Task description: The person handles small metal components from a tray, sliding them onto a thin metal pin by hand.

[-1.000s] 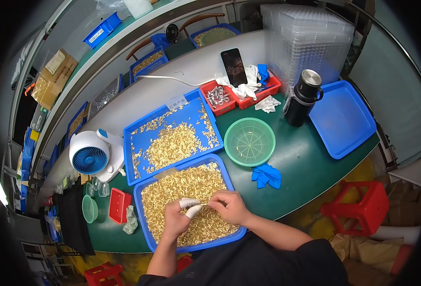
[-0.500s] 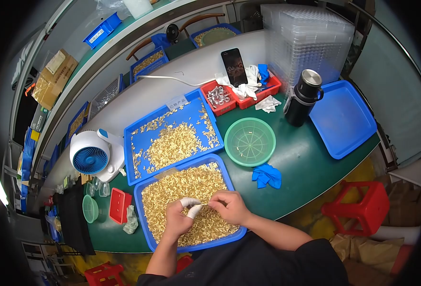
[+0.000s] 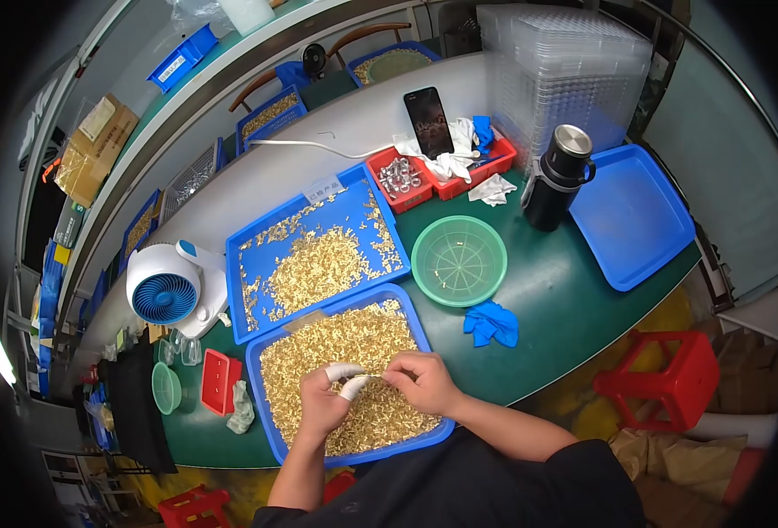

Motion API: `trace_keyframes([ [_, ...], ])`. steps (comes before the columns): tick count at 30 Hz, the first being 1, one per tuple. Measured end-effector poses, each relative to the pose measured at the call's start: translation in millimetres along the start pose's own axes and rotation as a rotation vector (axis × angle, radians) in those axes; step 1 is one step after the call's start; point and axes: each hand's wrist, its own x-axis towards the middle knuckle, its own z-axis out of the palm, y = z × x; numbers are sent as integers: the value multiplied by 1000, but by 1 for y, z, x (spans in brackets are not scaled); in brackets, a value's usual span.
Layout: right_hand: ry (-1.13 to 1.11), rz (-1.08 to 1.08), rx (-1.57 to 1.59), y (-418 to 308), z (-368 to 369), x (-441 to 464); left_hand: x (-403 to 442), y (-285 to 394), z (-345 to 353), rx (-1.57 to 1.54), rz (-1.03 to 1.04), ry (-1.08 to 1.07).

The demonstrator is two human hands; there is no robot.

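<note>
Over the near blue tray (image 3: pixel 261 414), full of small gold-coloured metal parts (image 3: pixel 336 339), both of my hands meet fingertip to fingertip. White covers wrap the thumb and forefinger of my left hand (image 3: pixel 326 400), which are closed in a pinch around one end of a small gold-coloured metal part (image 3: pixel 373 377). My right hand (image 3: pixel 422 384) is bare and pinches the other end, its remaining fingers curled. The fingertips partly hide the part's shape. Directly beyond stands a second blue tray (image 3: pixel 354 207), with similar parts heaped in its middle and scattered along its sides.
A green round basket (image 3: pixel 459 261) with a few parts and a crumpled blue glove (image 3: pixel 492 324) lie to the right. Behind are red bins (image 3: pixel 398 187), a phone (image 3: pixel 429 121), a black flask (image 3: pixel 558 180) and a blue tray (image 3: pixel 633 220). A white fan (image 3: pixel 167 286) stands left.
My left hand has shifted very slightly left, its thumb and forefinger a little differently placed at the small part. My right hand stays nearly still. The whole view has moved slightly.
</note>
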Motion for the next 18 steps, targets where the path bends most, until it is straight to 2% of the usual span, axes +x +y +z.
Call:
trace_keyframes([
  [3,5,-8,10,2,2,0,1,14,1,77,78,-45],
  [7,16,2,26,0,0,0,4,-8,-10,29,23,-33],
  [11,52,1,70,6,1,-1,26,-3,-33,65,91,9],
  [13,52,-12,72,7,1,-1,54,-4,-42,176,170,245],
  [15,53,-8,72,6,3,-1,83,-1,-57,194,120,393],
  [18,67,-2,91,11,3,-2,92,22,-50,423,295,616],
])
